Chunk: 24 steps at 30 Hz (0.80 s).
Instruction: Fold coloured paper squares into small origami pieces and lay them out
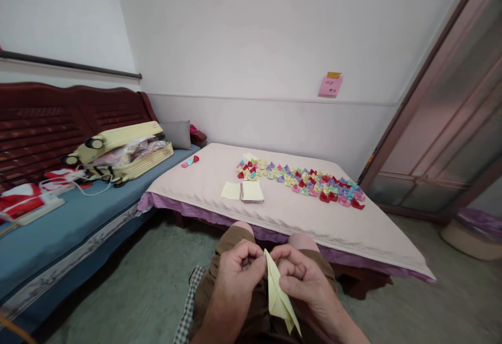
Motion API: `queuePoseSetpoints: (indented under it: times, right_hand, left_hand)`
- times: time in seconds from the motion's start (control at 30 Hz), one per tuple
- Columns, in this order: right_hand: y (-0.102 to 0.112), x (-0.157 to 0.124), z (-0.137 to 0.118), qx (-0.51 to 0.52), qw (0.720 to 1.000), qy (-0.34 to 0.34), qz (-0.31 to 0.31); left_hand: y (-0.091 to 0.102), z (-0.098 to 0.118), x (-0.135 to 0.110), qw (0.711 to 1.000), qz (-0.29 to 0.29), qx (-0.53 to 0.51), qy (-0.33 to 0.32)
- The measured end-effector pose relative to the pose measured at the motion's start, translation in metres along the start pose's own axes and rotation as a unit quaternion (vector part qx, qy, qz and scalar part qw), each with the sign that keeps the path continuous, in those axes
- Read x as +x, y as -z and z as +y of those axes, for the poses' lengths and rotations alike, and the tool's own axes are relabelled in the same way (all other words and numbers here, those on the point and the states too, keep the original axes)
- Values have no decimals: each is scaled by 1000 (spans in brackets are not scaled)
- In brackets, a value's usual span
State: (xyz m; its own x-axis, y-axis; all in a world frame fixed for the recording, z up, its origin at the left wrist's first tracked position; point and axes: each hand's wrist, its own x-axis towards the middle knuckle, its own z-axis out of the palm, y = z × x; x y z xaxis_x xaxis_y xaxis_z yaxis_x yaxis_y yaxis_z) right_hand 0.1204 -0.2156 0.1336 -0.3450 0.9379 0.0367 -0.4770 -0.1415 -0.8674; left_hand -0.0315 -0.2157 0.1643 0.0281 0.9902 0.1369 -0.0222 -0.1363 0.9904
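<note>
A sheet of pale yellow paper (277, 297), folded to a long point, is held above my lap. My left hand (239, 276) pinches it near the tip at its upper end. Along its right edge my right hand (300, 276) grips it, thumb on the near face and fingers curled behind. The paper's wider, layered end hangs down toward me. On the table ahead lies a stack of square paper (252, 191), pale yellow on top, with a loose yellow sheet (231, 191) beside it on the left.
Many small folded paper pieces (301, 179) in several colours spread over the cloth-covered table (204, 176); a few more (190, 161) lie at its left. An open yellow suitcase (129, 150) rests on the blue-cushioned bench (98, 203). A bin (472, 237) stands at right.
</note>
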Motion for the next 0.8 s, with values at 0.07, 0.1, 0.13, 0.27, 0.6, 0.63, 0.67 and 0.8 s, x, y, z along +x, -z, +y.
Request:
queuePoseSetpoints:
  times: [0.07,0.1,0.13,0.27,0.6,0.63,0.67,0.8]
  right_hand:
    - [-2,-1,-1,0,1000,5,9]
    - [-3,-1,-1,-2,1000,7,13]
    - [-3,-2,-1,-6,1000,9,16]
    - [-2,-4,-4,-45,999,22,18]
    - [9,-7,-15,-289,948,136,-4]
    - [9,-7,-15,-300,943,140,-5]
    - [9,-7,-16,-309,940,142,-4]
    - [7,-6,-20,-325,935,138,8]
  left_hand:
    - [0,-2,0,1000,-3,-10,13]
    - [0,-3,1,1000,-5,-18,20]
    - [-1,-4,1,999,-9,-26,29]
    - [1,-2,3,996,-63,-26,64]
    - [7,4,0,995,-92,2,21]
    - [7,3,0,995,-96,5,23]
    - [7,2,1,994,-103,9,29]
    - [7,-3,4,991,-113,18,63]
